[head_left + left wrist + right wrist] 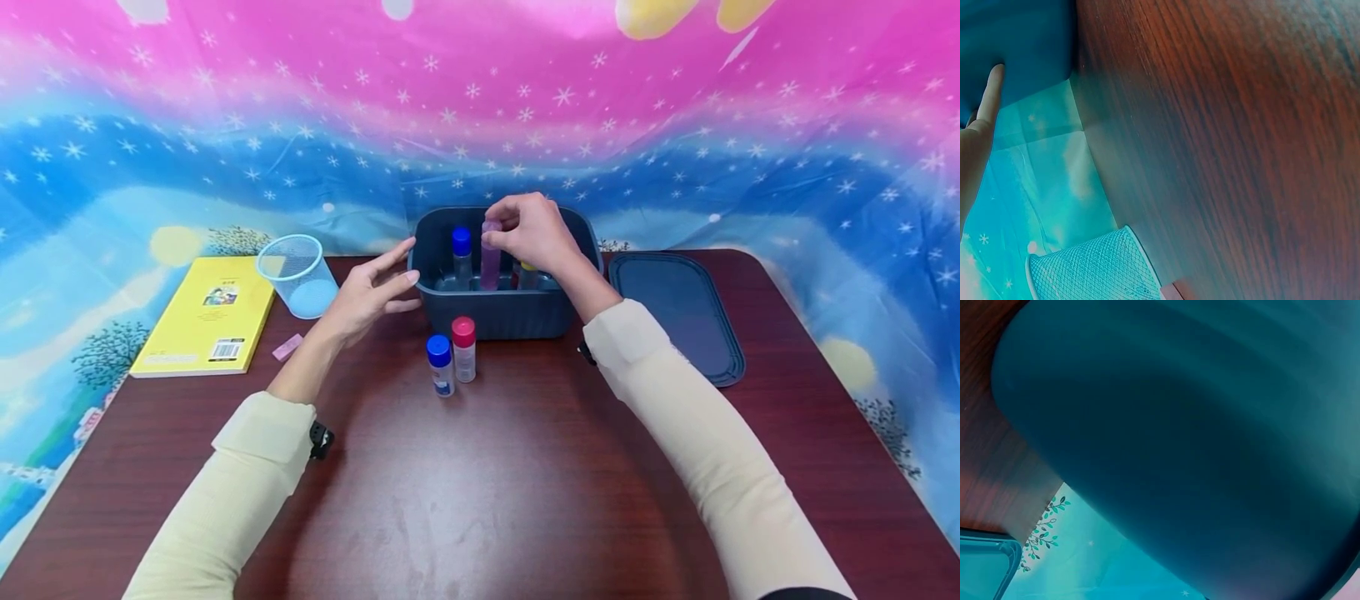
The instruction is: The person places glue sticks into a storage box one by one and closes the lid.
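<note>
A dark grey-blue plastic bin [495, 318] stands at the back of the table. Over its opening my right hand [536, 233] pinches the top of a slim translucent purple bottle [491, 268], which is upright inside. Beside it in the bin are a blue-capped bottle [461, 258] and, partly hidden, a yellow-capped one [528, 277]. My left hand [366, 296] rests against the bin's left side with fingers spread; one finger [990, 100] touches the wall in the left wrist view. In the right wrist view, the bin's wall [1166, 456] fills most of the picture and hides the hand.
In front of the bin stand a blue-capped bottle [440, 368] and a red-capped bottle [464, 352]. Left are a light-blue mesh cup [309, 287], a small pink block [287, 347] and a yellow book [206, 317]. Right lies a dark lid [678, 317].
</note>
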A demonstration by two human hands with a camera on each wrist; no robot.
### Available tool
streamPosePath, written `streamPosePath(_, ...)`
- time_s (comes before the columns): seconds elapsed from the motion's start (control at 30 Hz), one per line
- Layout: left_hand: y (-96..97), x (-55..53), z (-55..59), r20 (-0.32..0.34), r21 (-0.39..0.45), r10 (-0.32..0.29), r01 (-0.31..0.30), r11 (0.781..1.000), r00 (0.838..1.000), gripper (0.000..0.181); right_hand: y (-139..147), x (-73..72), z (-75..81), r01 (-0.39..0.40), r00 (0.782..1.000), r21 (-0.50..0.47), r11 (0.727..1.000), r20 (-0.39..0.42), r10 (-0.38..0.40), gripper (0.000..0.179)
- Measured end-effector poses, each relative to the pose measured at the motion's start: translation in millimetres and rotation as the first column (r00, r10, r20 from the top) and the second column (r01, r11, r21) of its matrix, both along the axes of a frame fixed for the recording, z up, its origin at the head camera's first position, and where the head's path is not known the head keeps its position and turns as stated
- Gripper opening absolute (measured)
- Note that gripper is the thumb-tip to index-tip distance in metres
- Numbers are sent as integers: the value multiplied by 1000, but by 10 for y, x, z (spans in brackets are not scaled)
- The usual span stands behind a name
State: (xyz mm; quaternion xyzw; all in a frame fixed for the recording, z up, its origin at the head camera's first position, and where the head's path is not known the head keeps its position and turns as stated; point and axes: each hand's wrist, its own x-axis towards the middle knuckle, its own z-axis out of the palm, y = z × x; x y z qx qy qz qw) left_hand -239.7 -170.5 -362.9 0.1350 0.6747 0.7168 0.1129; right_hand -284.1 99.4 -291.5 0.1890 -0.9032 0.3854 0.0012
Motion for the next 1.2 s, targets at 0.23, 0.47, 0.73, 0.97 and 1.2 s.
streamPosePath(0.23, 6, 2, 3, 4, 14, -3, 3, 1000, 1000, 62, -43, -35, -8, -9, 1000, 64, 998, -7, 10, 33)
streamPosePath(0.47, 4, -9, -2, 4, 8, 0, 0, 1000, 1000, 62, -68, -64, -46, -16, 999, 86, 996, 35, 13, 33)
streamPosePath(0.73, 1, -7, -2, 7, 8, -2, 2, 1000, 1000, 62, -87, -78, -67, -23, 998, 102, 994, 60, 17, 34)
streamPosePath(0.97, -2, -2, 6, 2, 4, -7, 7, 1000, 1000, 63, -85, -66, -59, -15, 997, 94, 995, 76, 8, 34)
streamPosePath(1.2, 1, 2, 1, 4, 5, -6, 6, 1000, 1000, 63, -59, -58, -49, -7, 999, 96, 995, 51, 2, 35)
